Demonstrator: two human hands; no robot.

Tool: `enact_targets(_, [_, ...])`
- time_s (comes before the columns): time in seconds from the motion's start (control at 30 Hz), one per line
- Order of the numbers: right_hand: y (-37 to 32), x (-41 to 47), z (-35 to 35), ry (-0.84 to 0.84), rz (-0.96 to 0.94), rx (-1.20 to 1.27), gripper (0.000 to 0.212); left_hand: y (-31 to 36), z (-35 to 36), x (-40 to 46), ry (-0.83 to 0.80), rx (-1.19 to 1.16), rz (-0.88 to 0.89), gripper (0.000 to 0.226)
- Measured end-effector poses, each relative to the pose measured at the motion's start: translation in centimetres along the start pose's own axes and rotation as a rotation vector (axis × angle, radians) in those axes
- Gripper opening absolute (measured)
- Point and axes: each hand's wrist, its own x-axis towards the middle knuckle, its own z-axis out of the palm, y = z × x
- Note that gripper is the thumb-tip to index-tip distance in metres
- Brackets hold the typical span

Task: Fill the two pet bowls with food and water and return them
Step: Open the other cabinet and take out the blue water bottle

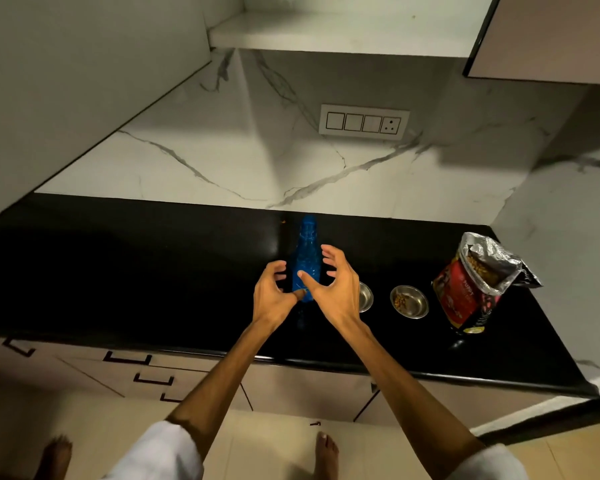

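From the head view, a blue bottle point(307, 261) stands up on the black counter point(118, 271), close to the back wall. Both hands are up by it, one on each side. The left hand point(272, 296) has its fingers curved and spread, and holds nothing. The right hand point(333, 285) is spread wide too, with fingers apart and nothing in it. I cannot tell if any finger touches the bottle. I think the hands are there to take the bottle, because one bowl needs water.

Two shiny bowls sit in a row to the right of the hands. The near bowl point(365, 296) is partly hidden behind the right hand, so I cannot see what is in it. The far bowl point(409, 301) has some brown food in it. I think the food part is done and the water part comes next.

A food bag point(471, 289) stands open just right of the far bowl, maybe so it was easy to pour.

Count: one bottle, two bowls, one bag, two hands.
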Motion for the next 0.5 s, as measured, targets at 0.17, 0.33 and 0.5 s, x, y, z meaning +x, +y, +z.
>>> enact_targets(0.17, [-3.1,-0.2,-0.4,0.007,-0.062,0.045,0.073,2.0,-1.9,-0.7,0.028,-0.073,0.05,0.075])
enact_targets(0.33, [-6.7,-0.2,-0.4,0.001,-0.121,0.1,0.068,4.4,-4.0,-1.0,0.073,-0.163,0.096,0.065])
enact_targets(0.5, [-11.0,0.2,-0.6,-0.006,-0.206,0.155,0.064,6.7,-6.6,-1.0,0.125,-0.276,0.129,0.056])
